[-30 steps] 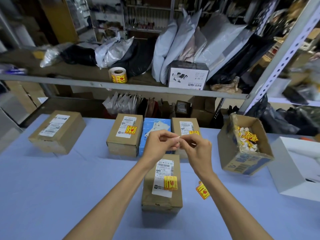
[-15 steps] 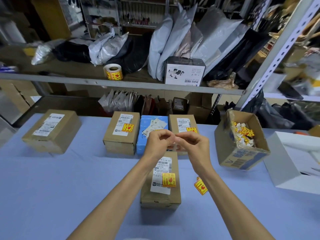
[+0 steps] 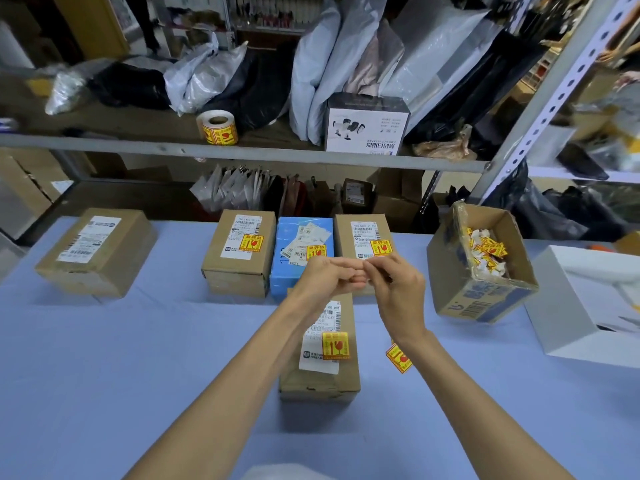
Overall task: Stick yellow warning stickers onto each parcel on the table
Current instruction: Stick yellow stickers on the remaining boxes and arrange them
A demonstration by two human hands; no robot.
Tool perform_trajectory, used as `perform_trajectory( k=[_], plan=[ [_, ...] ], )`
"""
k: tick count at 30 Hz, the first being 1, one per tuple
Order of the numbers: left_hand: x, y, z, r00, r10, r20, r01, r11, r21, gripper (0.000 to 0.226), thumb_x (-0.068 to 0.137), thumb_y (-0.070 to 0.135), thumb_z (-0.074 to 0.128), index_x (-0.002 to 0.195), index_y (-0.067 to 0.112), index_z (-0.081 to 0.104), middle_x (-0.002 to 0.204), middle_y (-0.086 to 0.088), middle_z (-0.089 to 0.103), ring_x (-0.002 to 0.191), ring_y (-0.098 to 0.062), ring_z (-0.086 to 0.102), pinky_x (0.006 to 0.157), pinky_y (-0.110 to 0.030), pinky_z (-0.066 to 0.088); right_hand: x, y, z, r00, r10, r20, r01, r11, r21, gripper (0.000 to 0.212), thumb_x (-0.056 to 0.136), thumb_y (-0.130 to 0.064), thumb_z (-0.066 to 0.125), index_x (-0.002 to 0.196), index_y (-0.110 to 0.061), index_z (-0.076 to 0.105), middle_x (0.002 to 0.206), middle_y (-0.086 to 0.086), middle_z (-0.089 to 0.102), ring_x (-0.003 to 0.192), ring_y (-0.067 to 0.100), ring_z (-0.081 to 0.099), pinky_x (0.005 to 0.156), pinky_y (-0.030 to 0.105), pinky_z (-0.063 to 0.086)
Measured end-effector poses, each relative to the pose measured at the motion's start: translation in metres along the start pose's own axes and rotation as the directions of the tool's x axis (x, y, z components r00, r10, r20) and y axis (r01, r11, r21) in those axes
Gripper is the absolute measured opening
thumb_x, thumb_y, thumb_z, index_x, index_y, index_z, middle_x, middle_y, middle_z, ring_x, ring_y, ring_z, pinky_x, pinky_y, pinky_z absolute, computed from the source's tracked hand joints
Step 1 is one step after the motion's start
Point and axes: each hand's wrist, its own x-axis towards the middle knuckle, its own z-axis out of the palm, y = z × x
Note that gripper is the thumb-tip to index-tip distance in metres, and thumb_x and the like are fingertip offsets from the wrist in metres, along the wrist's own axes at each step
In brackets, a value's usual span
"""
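Hovering over the stickered parcel (image 3: 329, 377), left hand (image 3: 325, 279) and right hand (image 3: 398, 289) pinch together.

Yellow marks on brown card, over pale blue.

The table cloth (image 3: 104, 358) is plain periwinkle. Four parcels (image 3: 239, 275) are brown cardboard and one parcel (image 3: 294, 275) is bright blue, with white labels (image 3: 317, 362) striped with black barcodes. The stickers (image 3: 335, 345) are yellow with red-and-black marks, like the roll (image 3: 217, 130). The open carton (image 3: 457, 289) is brown, printed blue.

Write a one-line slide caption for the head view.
Left hand and right hand meet above a stickered parcel; the far-left parcel is unstickered.
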Motion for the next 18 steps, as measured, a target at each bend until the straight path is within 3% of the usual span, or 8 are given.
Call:
perform_trajectory(
  k=[2,6,8,10,13,15,18],
  plan=[
    [0.004,-0.002,0.011,1.000,-0.027,0.011,0.028,1.000,-0.015,0.027,0.089,-0.011,0.049,0.108,-0.004,0.067,0.099,-0.017,0.071,0.088,-0.019,0.072,0.079,-0.022,0.058,-0.002,0.009,-0.006,0.999,-0.037,0.029,0.039,0.996,-0.078,0.011,0.090,-0.011,0.063,0.094,-0.005,0.071,0.082,0.007,0.062,0.072,0.020,0.059,0.058,0.039,0.052],
    [0.018,-0.012,0.037,0.998,-0.047,0.033,0.047,0.999,0.015,0.042,0.081,-0.022,0.047,0.116,-0.005,0.063,0.105,-0.017,0.069,0.093,-0.020,0.069,0.085,-0.023,0.057,-0.002,0.024,-0.031,0.995,-0.066,0.078,0.078,0.984,-0.160,0.009,0.086,-0.003,0.066,0.093,-0.001,0.071,0.077,0.009,0.059,0.064,0.011,0.047,0.055,0.017,0.036],
    [0.029,-0.020,0.048,0.993,-0.049,0.103,0.037,0.993,0.113,0.043,0.079,-0.020,0.049,0.112,0.000,0.067,0.107,-0.015,0.070,0.099,-0.021,0.066,0.091,-0.026,0.054,0.004,0.037,-0.049,0.992,-0.016,0.127,0.038,0.985,-0.171,0.003,0.082,-0.004,0.071,0.085,-0.003,0.071,0.074,0.008,0.061,0.063,0.014,0.051,0.054,0.024,0.043],
    [0.043,-0.025,0.060,0.987,-0.015,0.160,-0.042,0.935,0.352,0.040,0.081,-0.013,0.050,0.107,0.007,0.071,0.102,-0.009,0.071,0.100,-0.016,0.064,0.086,-0.019,0.051,0.013,0.056,-0.067,0.982,0.098,0.159,-0.073,0.985,-0.158,0.006,0.079,-0.009,0.075,0.081,-0.006,0.070,0.074,0.006,0.065,0.066,0.019,0.060,0.059,0.036,0.052],
    [0.072,-0.019,0.084,0.970,0.135,0.203,-0.242,0.622,0.745,0.033,0.088,0.002,0.051,0.112,0.013,0.071,0.105,-0.003,0.071,0.099,-0.012,0.062,0.077,-0.015,0.046,0.030,0.081,-0.090,0.964,0.214,0.159,-0.190,0.970,-0.150,0.006,0.080,-0.012,0.075,0.080,-0.007,0.071,0.075,0.004,0.067,0.067,0.016,0.062,0.065,0.037,0.054],
    [0.094,-0.009,0.100,0.949,0.193,0.251,-0.309,0.399,0.863,0.033,0.088,0.007,0.053,0.117,0.012,0.068,0.112,-0.005,0.070,0.104,-0.018,0.063,0.086,-0.024,0.049,0.044,0.094,-0.107,0.963,0.245,0.110,-0.220,0.955,-0.199,0.003,0.080,-0.008,0.073,0.081,-0.006,0.072,0.077,0.006,0.070,0.069,0.015,0.061,0.069,0.033,0.052],
    [0.123,0.008,0.128,0.930,0.161,0.329,-0.342,0.059,0.938,0.040,0.086,0.011,0.052,0.125,0.014,0.061,0.123,-0.010,0.064,0.114,-0.030,0.058,0.094,-0.039,0.049,0.071,0.122,-0.133,0.957,0.289,0.037,-0.267,0.920,-0.286,0.004,0.081,-0.006,0.071,0.084,-0.006,0.073,0.078,0.009,0.073,0.071,0.020,0.063,0.071,0.031,0.051]
  ],
)
